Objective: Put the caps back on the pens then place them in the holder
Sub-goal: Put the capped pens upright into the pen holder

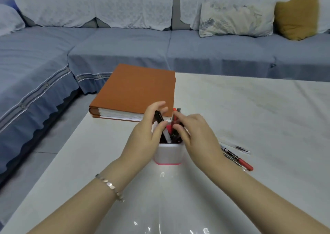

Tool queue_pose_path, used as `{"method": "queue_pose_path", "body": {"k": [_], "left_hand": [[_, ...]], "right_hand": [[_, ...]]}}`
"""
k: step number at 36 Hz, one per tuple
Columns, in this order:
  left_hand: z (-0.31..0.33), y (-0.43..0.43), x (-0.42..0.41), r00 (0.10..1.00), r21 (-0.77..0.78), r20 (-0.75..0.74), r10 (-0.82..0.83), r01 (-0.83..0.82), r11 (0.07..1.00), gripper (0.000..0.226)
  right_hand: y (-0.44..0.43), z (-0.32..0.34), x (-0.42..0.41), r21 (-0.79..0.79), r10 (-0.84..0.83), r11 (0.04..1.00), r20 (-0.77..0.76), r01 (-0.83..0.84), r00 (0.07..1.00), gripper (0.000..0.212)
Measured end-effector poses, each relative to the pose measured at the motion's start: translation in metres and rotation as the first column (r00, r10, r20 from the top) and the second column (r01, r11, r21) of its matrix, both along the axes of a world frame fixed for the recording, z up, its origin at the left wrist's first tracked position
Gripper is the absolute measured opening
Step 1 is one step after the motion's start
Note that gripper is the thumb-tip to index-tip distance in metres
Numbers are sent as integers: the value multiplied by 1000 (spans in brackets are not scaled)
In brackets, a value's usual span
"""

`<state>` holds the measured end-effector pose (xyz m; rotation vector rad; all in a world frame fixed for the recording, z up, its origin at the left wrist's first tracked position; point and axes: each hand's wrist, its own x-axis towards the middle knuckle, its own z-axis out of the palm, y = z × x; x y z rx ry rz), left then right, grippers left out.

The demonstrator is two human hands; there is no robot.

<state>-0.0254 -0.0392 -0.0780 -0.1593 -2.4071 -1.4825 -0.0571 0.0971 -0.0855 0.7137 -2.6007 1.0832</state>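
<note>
Centrally, white square pen holder with pink base stands on pale glossy table. Left hand, over holder's left rim: fingers curled round black pen. Right hand, over right rim: thumb and forefinger pinch red pen standing inside. Loose pens lie right of holder; orange hardcover book behind it.

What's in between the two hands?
In the head view, the white pen holder stands between the left hand, which grips a black pen, and the right hand, which pinches a red pen.
</note>
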Motion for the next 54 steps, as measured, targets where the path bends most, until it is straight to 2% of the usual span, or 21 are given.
{"method": "queue_pose_path", "body": {"k": [2, 4, 7, 8, 11, 14, 17, 19, 21, 26, 32, 34, 35, 37, 38, 40, 43, 45, 48, 51, 54], "left_hand": [[-2, 1, 0, 1000, -77, -14, 19, -20, 997, 45], [-6, 2, -2, 1000, -200, -20, 13, -17, 980, 37], [-21, 4, -6, 997, -527, -34, 71, -79, 846, 31], [-25, 5, -7, 994, -571, -57, 95, -110, 814, 34], [-25, 8, -2, 989, -472, -37, 143, -144, 870, 38], [-23, 4, 8, 996, -246, 71, 47, -28, 969, 56], [-27, 1, 12, 981, -46, 187, 47, -39, 998, 78], [-33, 0, 11, 952, 112, 304, 34, -71, 991, 89], [-36, -1, 9, 939, 213, 344, 11, -90, 973, 90], [-39, -3, 9, 939, 211, 342, 30, -108, 972, 83], [-40, -2, 5, 942, 206, 327, 71, -144, 968, 80], [-41, 0, 5, 944, 191, 321, 76, -143, 971, 80], [-41, 0, 6, 945, 182, 320, 74, -137, 974, 81], [-43, 1, 6, 944, 168, 324, 68, -128, 978, 82], [-45, 2, 6, 943, 166, 327, 66, -126, 978, 83], [-46, 2, 6, 941, 163, 330, 68, -128, 978, 82], [-46, 1, 6, 942, 150, 327, 73, -128, 980, 80], [-46, 1, 6, 944, 145, 323, 74, -127, 981, 79], [-47, 2, 6, 948, 153, 311, 66, -118, 981, 74], [-46, 3, 6, 948, 152, 310, 65, -117, 981, 71], [-46, 2, 5, 943, 129, 323, 81, -129, 983, 72]], "right_hand": [[-4, -6, 4, 41, 10, 999, -57, -8, 998, 37], [-4, -12, 4, 108, 16, 994, -15, -15, 1000, 43], [9, -22, 4, 259, 84, 964, -102, -55, 991, 52], [16, -24, 4, 283, 113, 956, -131, -72, 985, 52], [47, -29, 1, 193, 109, 978, -183, -73, 977, 41], [84, -36, -9, 167, -94, 980, -112, 112, 989, 31], [112, -47, -20, 382, -292, 898, 140, 221, 946, 51], [123, -55, -26, 533, -369, 819, 206, 213, 906, 64], [126, -61, -30, 660, -401, 735, 237, 156, 885, 69], [119, -78, -23, 795, -352, 598, 141, 106, 925, 36], [117, -88, -9, 865, -327, 493, 85, 93, 941, 23], [118, -84, -8, 827, -330, 557, 140, 73, 934, 18], [120, -80, -8, 755, -340, 653, 209, 70, 917, 14], [120, -64, -7, 483, -322, 870, 406, 98, 855, 5], [119, -54, -8, 339, -279, 933, 465, 122, 840, 3], [119, -27, -8, 154, -183, 980, 464, 125, 867, 18], [116, 26, -5, 54, -51, 998, 362, 33, 931, 26], [117, 59, -3, 130, 18, 989, 325, -64, 945, 21], [116, 88, -1, 358, 17, 920, 370, -160, 929, 16], [107, 96, 1, 550, -46, 818, 357, -170, 933, 23], [92, 94, 3, 651, -50, 744, 282, -153, 958, 34]]}}
